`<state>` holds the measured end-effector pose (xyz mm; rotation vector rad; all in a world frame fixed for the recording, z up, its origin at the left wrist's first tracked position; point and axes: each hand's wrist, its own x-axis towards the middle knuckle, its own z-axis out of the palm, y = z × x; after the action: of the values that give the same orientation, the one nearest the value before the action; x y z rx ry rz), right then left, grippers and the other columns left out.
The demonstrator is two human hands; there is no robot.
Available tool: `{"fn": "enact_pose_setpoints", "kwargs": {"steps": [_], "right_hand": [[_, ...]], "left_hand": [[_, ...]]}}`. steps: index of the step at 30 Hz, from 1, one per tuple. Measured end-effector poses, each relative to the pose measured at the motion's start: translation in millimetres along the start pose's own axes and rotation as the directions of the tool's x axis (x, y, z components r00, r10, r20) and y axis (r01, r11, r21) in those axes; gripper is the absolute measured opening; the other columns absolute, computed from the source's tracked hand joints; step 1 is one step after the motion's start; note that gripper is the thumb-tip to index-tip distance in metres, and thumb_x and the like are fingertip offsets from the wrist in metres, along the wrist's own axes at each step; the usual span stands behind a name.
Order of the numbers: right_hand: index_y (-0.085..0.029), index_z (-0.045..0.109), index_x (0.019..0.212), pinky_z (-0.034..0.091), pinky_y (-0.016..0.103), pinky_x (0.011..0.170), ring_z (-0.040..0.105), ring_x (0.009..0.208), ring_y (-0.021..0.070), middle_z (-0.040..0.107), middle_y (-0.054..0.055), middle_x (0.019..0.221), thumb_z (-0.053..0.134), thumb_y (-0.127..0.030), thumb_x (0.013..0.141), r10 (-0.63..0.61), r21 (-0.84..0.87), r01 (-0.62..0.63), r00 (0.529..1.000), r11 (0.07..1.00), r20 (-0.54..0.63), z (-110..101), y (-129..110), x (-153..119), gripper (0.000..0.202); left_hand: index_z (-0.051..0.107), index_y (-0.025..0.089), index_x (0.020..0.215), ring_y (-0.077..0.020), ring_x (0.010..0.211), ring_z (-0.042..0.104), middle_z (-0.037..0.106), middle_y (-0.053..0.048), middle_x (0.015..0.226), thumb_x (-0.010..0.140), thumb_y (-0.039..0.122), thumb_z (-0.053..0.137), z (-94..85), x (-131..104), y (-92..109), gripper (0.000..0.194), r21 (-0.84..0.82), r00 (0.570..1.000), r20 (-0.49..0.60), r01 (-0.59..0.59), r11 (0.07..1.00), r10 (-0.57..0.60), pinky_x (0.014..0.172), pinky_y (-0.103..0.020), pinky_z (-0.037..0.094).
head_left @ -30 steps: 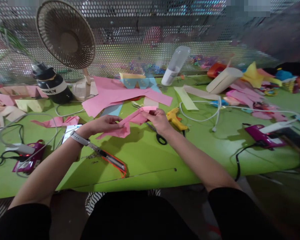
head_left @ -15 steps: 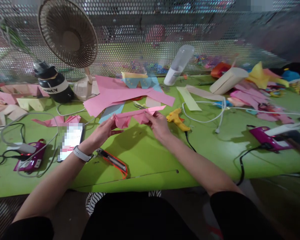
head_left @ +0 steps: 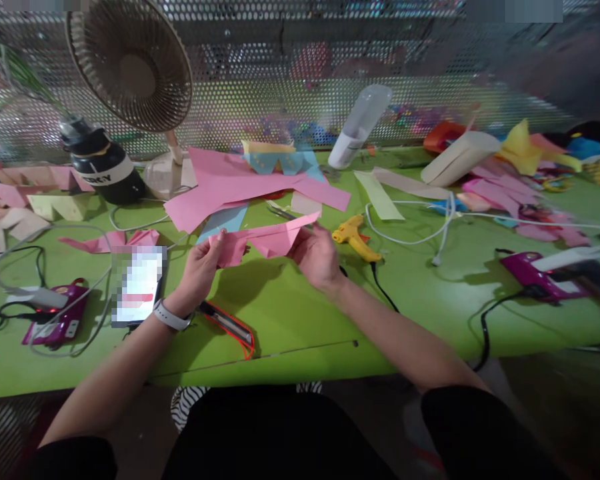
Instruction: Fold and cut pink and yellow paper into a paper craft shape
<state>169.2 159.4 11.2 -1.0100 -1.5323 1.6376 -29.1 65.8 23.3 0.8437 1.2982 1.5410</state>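
Note:
A folded pink paper strip (head_left: 270,241) with cut, pointed flaps hangs above the green table between both hands. My left hand (head_left: 203,267) pinches its left end, thumb on top. At the other end my right hand (head_left: 320,257) is closed on the paper, its fingertips partly hidden behind it. Just beyond the strip lie metal scissors (head_left: 279,211), partly covered. A utility knife (head_left: 229,322) with an orange-red edge rests on the table below the left hand. To the right of the right hand sits a yellow glue gun (head_left: 356,239).
A phone (head_left: 140,287) and a purple power strip (head_left: 60,313) lie at left; another purple power strip (head_left: 545,277) is at right. Behind stand a fan (head_left: 130,67), a black jar (head_left: 105,170) and large pink sheets (head_left: 220,190). White cables (head_left: 415,241) loop across the right side.
The strip has turned, so its left part faces the camera more flatly. My left hand has shifted slightly left and down; the right hand has rolled, showing more of its palm side.

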Motion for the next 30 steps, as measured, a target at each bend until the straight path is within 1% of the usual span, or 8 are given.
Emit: {"fn": "enact_pose_setpoints", "kwargs": {"steps": [2, 5, 8, 11, 17, 21, 26, 30], "right_hand": [[-0.023, 0.059, 0.101, 0.05, 0.036, 0.069, 0.065, 0.089, 0.025, 0.069, 0.011, 0.094, 0.027, -0.082, 0.079, 0.01, 0.035, -0.01, 1.0, 0.999, -0.018, 1.1, 2.1, 1.1, 0.071], [-0.024, 0.056, 0.084, 0.049, 0.033, 0.068, 0.061, 0.081, 0.0208, 0.065, 0.005, 0.083, 0.052, -0.077, 0.074, -0.036, 0.072, 0.037, 0.999, 0.997, -0.018, 3.0, 6.0, -0.6, 0.054], [-0.024, 0.055, 0.074, 0.045, 0.028, 0.062, 0.053, 0.067, 0.015, 0.054, 0.0, 0.07, 0.063, -0.073, 0.073, -0.065, 0.017, 0.066, 0.998, 0.998, -0.02, 3.1, 7.9, -3.8, 0.05], [-0.023, 0.057, 0.07, 0.04, 0.026, 0.058, 0.045, 0.061, 0.0122, 0.049, -0.003, 0.065, 0.065, -0.071, 0.074, -0.093, -0.046, 0.091, 0.994, 0.995, -0.047, 2.5, 8.4, -5.5, 0.05], [-0.021, 0.064, 0.071, 0.041, 0.025, 0.056, 0.049, 0.062, 0.0114, 0.056, -0.002, 0.067, 0.07, -0.062, 0.077, -0.114, 0.015, 0.115, 0.992, 0.993, -0.06, 2.1, 13.6, -6.6, 0.042], [-0.02, 0.067, 0.071, 0.042, 0.023, 0.056, 0.052, 0.061, 0.0105, 0.06, -0.002, 0.066, 0.072, -0.06, 0.076, -0.121, 0.072, 0.126, 0.99, 0.989, -0.076, 2.5, 17.9, -6.5, 0.04], [-0.02, 0.071, 0.075, 0.043, 0.022, 0.056, 0.052, 0.06, 0.009, 0.062, -0.002, 0.067, 0.075, -0.052, 0.077, -0.13, 0.121, 0.138, 0.989, 0.983, -0.073, 3.0, 19.7, -6.3, 0.033], [-0.02, 0.071, 0.075, 0.04, 0.021, 0.053, 0.051, 0.058, 0.0088, 0.061, -0.002, 0.065, 0.074, -0.053, 0.078, -0.129, 0.105, 0.135, 0.989, 0.985, -0.066, 2.7, 20.7, -7.7, 0.033]], "left_hand": [[0.064, 0.018, 0.07, -0.0062, 0.054, 0.048, 0.059, 0.004, 0.062, 0.075, 0.06, 0.073, -0.1, -1.1, -1.1, 0.044, 0.027, 1.0, 0.014, 0.008, 1.0, -0.008, 0.051, -0.018, 0.04], [0.065, 0.018, 0.07, -0.0062, 0.056, 0.048, 0.06, 0.003, 0.064, 0.074, 0.06, 0.075, 0.2, -2.8, -1.8, 0.044, 0.06, 1.0, 0.009, 0.008, 0.998, -0.008, 0.054, -0.019, 0.042], [0.063, 0.018, 0.069, -0.007, 0.057, 0.049, 0.059, 0.003, 0.065, 0.074, 0.06, 0.074, 0.0, -4.3, -2.0, 0.044, 0.072, 1.0, 0.009, 0.013, 0.997, -0.014, 0.056, -0.02, 0.043], [0.061, 0.018, 0.067, -0.0069, 0.054, 0.044, 0.054, 0.004, 0.061, 0.077, 0.061, 0.071, -1.0, -5.6, -3.3, 0.045, 0.094, 1.0, 0.027, 0.0, 0.996, -0.003, 0.051, -0.02, 0.039], [0.057, 0.018, 0.064, -0.0071, 0.051, 0.035, 0.046, 0.005, 0.057, 0.079, 0.061, 0.069, -1.9, -8.5, -6.0, 0.047, 0.134, 0.999, 0.028, -0.026, 0.991, 0.023, 0.047, -0.022, 0.03], [0.06, 0.017, 0.067, -0.0072, 0.051, 0.036, 0.047, 0.004, 0.058, 0.078, 0.064, 0.069, -2.3, -10.1, -7.1, 0.049, 0.129, 0.999, 0.039, -0.027, 0.991, 0.023, 0.047, -0.022, 0.03], [0.055, 0.016, 0.061, -0.0057, 0.05, 0.034, 0.043, 0.005, 0.056, 0.078, 0.063, 0.069, -5.2, -9.1, -10.4, 0.052, 0.132, 0.998, 0.053, -0.032, 0.991, 0.025, 0.047, -0.02, 0.027], [0.058, 0.016, 0.064, -0.006, 0.052, 0.037, 0.048, 0.004, 0.059, 0.077, 0.064, 0.069, -6.6, -7.5, -11.8, 0.051, 0.126, 0.998, 0.063, -0.024, 0.992, 0.017, 0.048, -0.019, 0.03]]}}
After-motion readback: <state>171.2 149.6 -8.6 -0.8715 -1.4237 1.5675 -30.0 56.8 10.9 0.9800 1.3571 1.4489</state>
